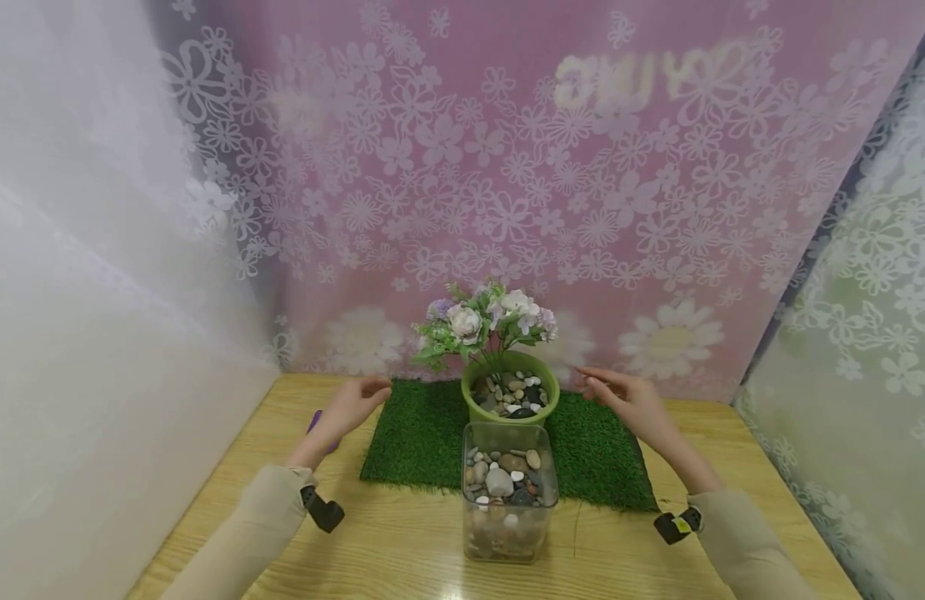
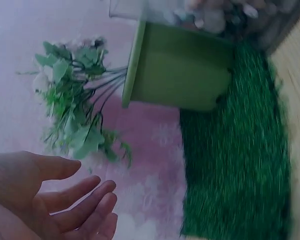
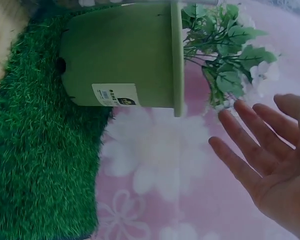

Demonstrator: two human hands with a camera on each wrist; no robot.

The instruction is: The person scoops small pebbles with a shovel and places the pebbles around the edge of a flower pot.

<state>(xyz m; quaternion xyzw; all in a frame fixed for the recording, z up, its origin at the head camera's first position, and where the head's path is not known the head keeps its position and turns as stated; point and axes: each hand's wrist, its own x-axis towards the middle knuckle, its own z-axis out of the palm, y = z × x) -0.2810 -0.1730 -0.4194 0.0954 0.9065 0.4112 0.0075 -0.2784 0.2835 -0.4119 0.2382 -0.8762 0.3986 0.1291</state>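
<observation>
A green flower pot (image 1: 511, 364) stands on a strip of artificial grass (image 1: 421, 433), with stones and a bunch of artificial flowers (image 1: 492, 321) in it. In front of it is a clear plastic container (image 1: 507, 533) holding pebbles (image 1: 500, 482). My left hand (image 1: 355, 406) hovers left of the pot, fingers relaxed and holding nothing; in the left wrist view its fingers (image 2: 80, 207) point toward the flowers. To the pot's right, my right hand (image 1: 631, 402) is raised with spread fingers and nothing in it. The right wrist view shows a label (image 3: 116, 95) on the pot's side.
A purple object (image 1: 315, 422) lies on the wooden table (image 1: 402, 550), partly hidden behind my left forearm. Behind the table hangs a pink floral curtain (image 1: 462, 192), and pale sheets (image 1: 117, 275) close off both sides.
</observation>
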